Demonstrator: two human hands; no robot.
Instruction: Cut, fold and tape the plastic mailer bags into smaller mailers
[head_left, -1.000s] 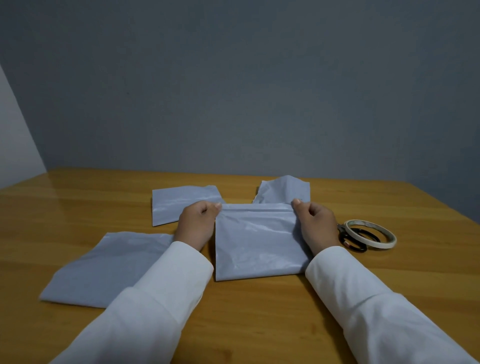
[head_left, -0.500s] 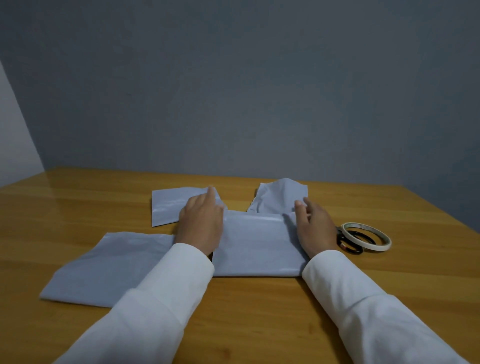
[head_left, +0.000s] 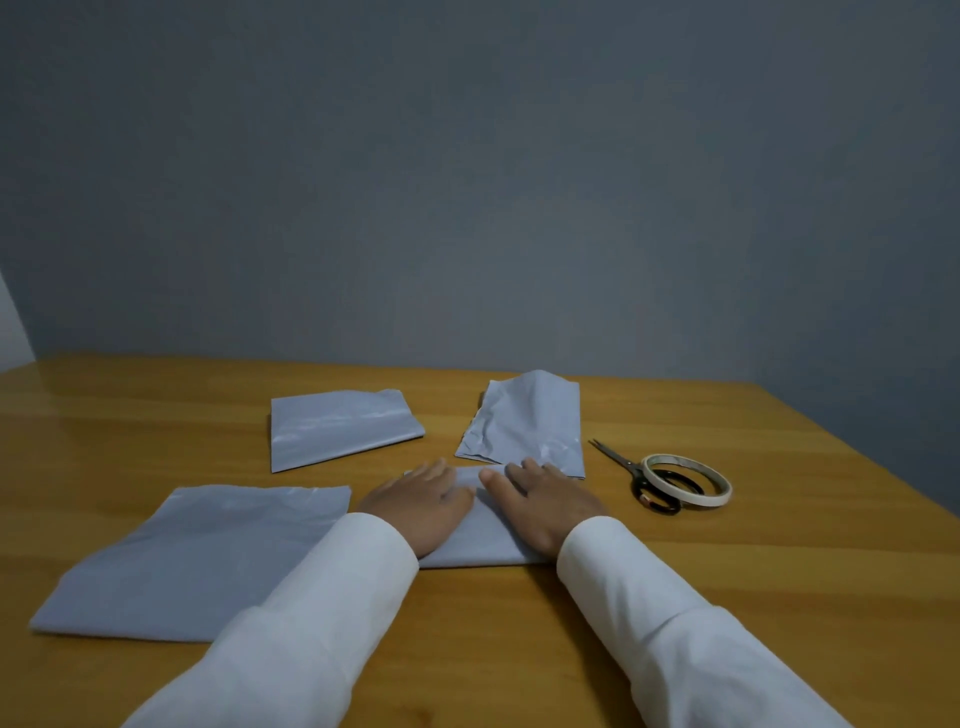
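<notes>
A folded grey plastic mailer piece (head_left: 480, 540) lies flat on the wooden table (head_left: 779, 571) in front of me. My left hand (head_left: 421, 506) and my right hand (head_left: 545, 506) press down on it side by side, fingers straight, covering most of it. A larger grey mailer bag (head_left: 192, 561) lies flat to the left, partly under my left sleeve. Two smaller grey pieces sit farther back: a flat one (head_left: 343, 428) at back left and a crumpled one (head_left: 530, 423) just beyond my right hand.
Black-handled scissors (head_left: 641, 483) lie to the right, blades pointing away, with a roll of white tape (head_left: 688, 478) resting over the handles. A grey wall stands behind the table's far edge.
Both hands folded the mailer's far edge toward me, then let go of it and slid together to the middle, now pressing flat. The piece looks shorter front to back.
</notes>
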